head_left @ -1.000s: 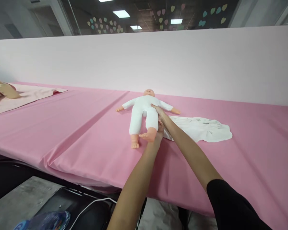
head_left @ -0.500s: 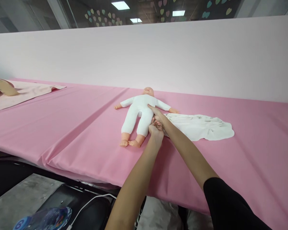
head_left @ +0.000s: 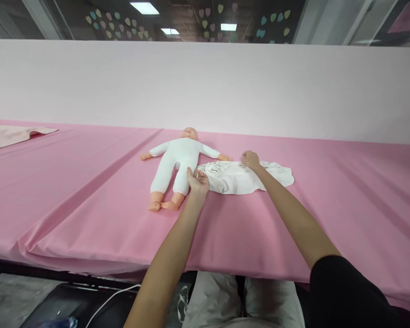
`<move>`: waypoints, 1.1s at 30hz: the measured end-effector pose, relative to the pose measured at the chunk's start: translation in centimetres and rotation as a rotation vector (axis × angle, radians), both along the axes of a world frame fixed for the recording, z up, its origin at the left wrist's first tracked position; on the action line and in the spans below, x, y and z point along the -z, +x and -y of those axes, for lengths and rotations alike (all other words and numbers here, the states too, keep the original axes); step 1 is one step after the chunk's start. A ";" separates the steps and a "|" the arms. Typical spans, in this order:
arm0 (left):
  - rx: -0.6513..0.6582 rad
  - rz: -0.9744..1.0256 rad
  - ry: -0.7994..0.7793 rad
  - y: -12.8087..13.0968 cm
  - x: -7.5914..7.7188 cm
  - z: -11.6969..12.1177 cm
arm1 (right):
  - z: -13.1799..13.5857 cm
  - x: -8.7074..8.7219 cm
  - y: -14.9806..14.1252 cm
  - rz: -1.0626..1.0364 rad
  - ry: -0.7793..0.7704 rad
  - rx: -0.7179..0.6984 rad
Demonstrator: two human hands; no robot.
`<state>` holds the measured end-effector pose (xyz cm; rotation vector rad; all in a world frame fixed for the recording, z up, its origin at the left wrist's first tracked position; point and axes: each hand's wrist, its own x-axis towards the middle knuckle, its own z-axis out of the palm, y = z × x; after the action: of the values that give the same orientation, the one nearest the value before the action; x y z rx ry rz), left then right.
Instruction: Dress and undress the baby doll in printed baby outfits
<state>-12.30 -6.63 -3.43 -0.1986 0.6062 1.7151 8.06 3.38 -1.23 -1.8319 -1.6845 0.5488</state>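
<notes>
A baby doll (head_left: 176, 165) in a white bodysuit lies on its back on the pink table cover (head_left: 89, 200), head toward the far wall. A white printed garment (head_left: 246, 176) lies flat just to its right. My left hand (head_left: 198, 181) rests at the garment's near left corner, right beside the doll's leg, fingers curled on the cloth. My right hand (head_left: 250, 159) sits on the garment's far edge, fingers closed on the fabric.
A pale pink partition (head_left: 205, 86) runs along the back of the table. A light pink cloth (head_left: 7, 135) lies at the far left. Below the table's front edge are a dark case with a white cable (head_left: 105, 298) and my grey trousers (head_left: 246, 300).
Both hands have left the doll, which now lies with its legs down flat, and moved right onto the white garment. The view has shifted to the right.
</notes>
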 end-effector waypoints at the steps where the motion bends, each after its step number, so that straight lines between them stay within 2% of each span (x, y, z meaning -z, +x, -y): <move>1: -0.001 0.031 0.022 0.0 0.0 0.0 | 0.5 0.2 1.9 0.109 -0.020 -0.005; 4: 0.105 -0.005 0.094 0.6 -0.3 0.1 | 2.1 0.6 5.2 0.378 -0.056 -0.082; 6: 0.230 -0.202 0.132 1.4 -0.4 0.4 | 3.0 0.5 5.5 0.512 -0.037 -0.145; 7: 0.276 -0.373 0.158 1.9 -0.4 0.6 | 3.5 0.3 5.3 0.565 -0.017 -0.174; 9: 0.294 -0.842 0.235 2.9 -0.3 0.9 | 4.7 -0.4 4.7 0.637 0.034 -0.231; 12: 0.174 -1.595 0.397 4.2 -0.1 1.0 | 7.4 -2.2 4.1 0.680 0.128 -0.310; 13: 0.132 -1.786 0.443 4.5 -0.1 0.9 | 8.6 -3.0 4.1 0.682 0.174 -0.338; 15: 0.099 -2.046 0.522 5.1 -0.5 0.8 | 11.3 -4.5 4.2 0.662 0.296 -0.398; 17: 0.142 -2.160 0.566 5.5 -1.3 0.9 | 14.3 -6.1 4.5 0.601 0.387 -0.434; 19: 0.219 -2.188 0.576 5.8 -2.6 1.5 | 17.3 -7.6 5.0 0.561 0.417 -0.453; 21: 0.249 -2.189 0.577 5.7 -4.2 2.5 | 20.0 -8.8 5.6 0.612 0.420 -0.473; 24: 0.127 -2.185 0.615 5.1 -7.1 4.8 | 23.0 -10.1 7.0 0.824 0.398 -0.477; 28: -0.207 -2.249 0.726 3.8 -11.6 9.2 | 25.4 -11.4 8.9 1.040 0.320 -0.350; 29: -0.251 -2.281 0.752 3.5 -12.7 10.4 | 25.9 -11.8 9.3 1.065 0.301 -0.310; 31: -0.305 -2.321 0.779 3.1 -14.9 12.9 | 27.3 -13.0 9.6 1.088 0.278 -0.260; 33: -0.227 -2.319 0.806 2.6 -16.6 15.3 | 28.9 -14.5 9.6 1.090 0.292 -0.243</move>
<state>-9.75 -21.91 13.21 2.6163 1.2873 1.5011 17.68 -25.50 13.26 -1.7995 -2.4899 -0.7439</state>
